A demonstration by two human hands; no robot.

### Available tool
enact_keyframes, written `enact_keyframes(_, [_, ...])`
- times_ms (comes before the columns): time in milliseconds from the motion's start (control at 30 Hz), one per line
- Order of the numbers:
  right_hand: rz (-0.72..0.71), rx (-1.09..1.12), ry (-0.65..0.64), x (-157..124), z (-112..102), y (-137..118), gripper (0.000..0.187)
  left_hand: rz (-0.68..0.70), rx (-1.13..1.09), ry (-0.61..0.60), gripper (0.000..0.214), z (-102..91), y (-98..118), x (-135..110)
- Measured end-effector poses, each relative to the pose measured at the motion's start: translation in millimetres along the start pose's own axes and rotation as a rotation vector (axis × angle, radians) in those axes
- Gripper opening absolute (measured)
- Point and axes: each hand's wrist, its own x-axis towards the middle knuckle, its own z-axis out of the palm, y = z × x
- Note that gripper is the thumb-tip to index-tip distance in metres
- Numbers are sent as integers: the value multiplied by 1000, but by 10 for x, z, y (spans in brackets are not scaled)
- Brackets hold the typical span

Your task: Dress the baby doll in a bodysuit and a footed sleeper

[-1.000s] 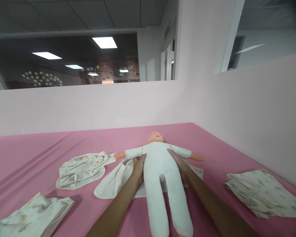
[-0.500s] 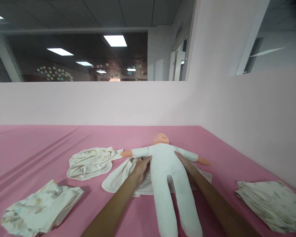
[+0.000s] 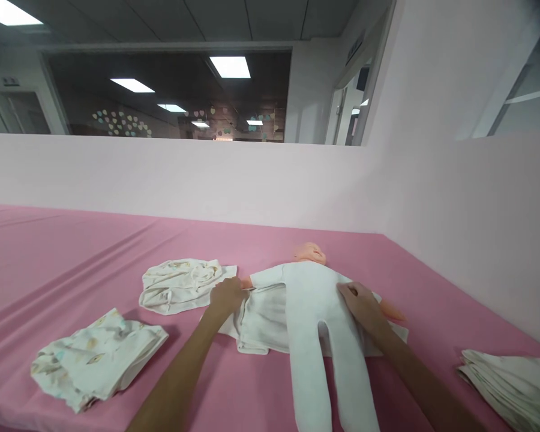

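Observation:
A baby doll (image 3: 308, 306) with a white cloth body lies face up, its head farthest from me. Under its torso and arms a white cloth garment (image 3: 265, 324) is spread out. My left hand (image 3: 227, 297) is closed on the garment's edge, close beside the doll's hand (image 3: 246, 283) on the left. Against the doll's side, below its other arm, my right hand (image 3: 360, 303) rests with curled fingers, closed on the doll's body; its fingertips are partly hidden. The doll's feet are cut off at the frame's bottom.
Patterned white baby clothing (image 3: 184, 285) lies behind my left hand. A folded patterned cloth (image 3: 99, 357) sits at the front left, and a folded stack (image 3: 513, 381) at the right edge. The pink sheet (image 3: 72, 264) meets white walls (image 3: 234, 180) behind and at right.
My left hand has left the doll's side, moved left and closed on the garment, whose left flap is now drawn up. My right hand stays at the doll's side. The view has shifted left.

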Motion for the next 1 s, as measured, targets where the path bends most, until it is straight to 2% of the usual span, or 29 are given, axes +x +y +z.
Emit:
enact_keyframes(100, [-131, -71, 26, -21, 21, -393, 26, -7, 12, 38, 28, -124, -26, 63])
enact_keyframes(200, [-437, -136, -176, 7, 184, -858, 21, 26, -14, 9, 22, -144, -41, 157])
enact_keyframes(300, [-761, -313, -399, 87, 489, -1194, 36, 60, -40, -67, 21, -87, -34, 210])
enact_keyframes(367, [-855, -407, -501, 157, 726, -1303, 48, 63, -55, -118, 23, -64, -22, 208])
enact_keyframes(467, [-854, -438, -561, 262, 1012, -1342, 46, 37, -91, -192, 24, -100, -8, 165])
enact_keyframes(567, [-818, -421, -583, 350, 1096, -1325, 37, -31, -161, -279, 20, -204, -17, 118])
enact_keyframes(667, [-771, -331, -596, 411, 976, -1298, 38, -105, -268, -362, 10, -304, -60, 108])
enact_keyframes(767, [-695, -193, -594, 435, 789, -1274, 40, -147, -325, -367, 9, -308, -114, 143])
enact_keyframes(867, [-637, -82, -593, 414, 668, -1265, 37, -139, -308, -343, 16, -188, -120, 221])
enact_keyframes(1000, [-624, -12, -577, 359, 637, -1288, 36, -131, -246, -323, 32, 31, -24, 379])
